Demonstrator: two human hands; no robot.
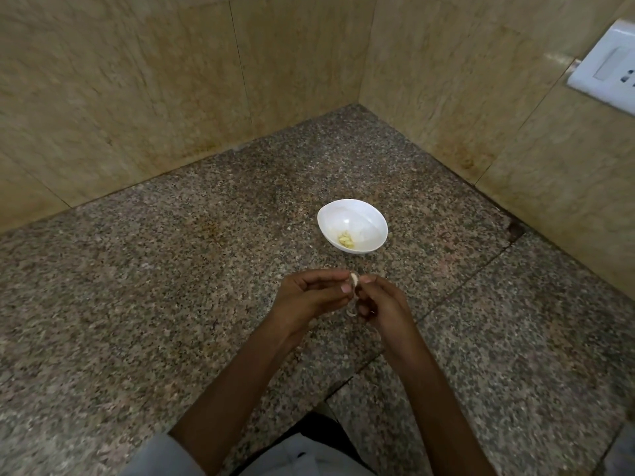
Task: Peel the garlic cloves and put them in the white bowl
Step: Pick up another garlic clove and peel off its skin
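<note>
Pinching small pale garlic clove [354, 279] between fingertips of my left hand [309, 297] and right hand [381, 304], both curled on it. Round white bowl [365, 216] sits straight ahead, near, not touching. Both hands equally close. Clove axis too small to call.

Both hands, left hand [309, 297] and right hand [379, 302], pinch a garlic clove [354, 280] near the white bowl [364, 214].

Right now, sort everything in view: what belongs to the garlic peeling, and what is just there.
Job: garlic clove pinched between left hand and right hand; white bowl; peeled cloves in it.
Just there: switch plate on the wall; granite counter; tiled walls.
</note>
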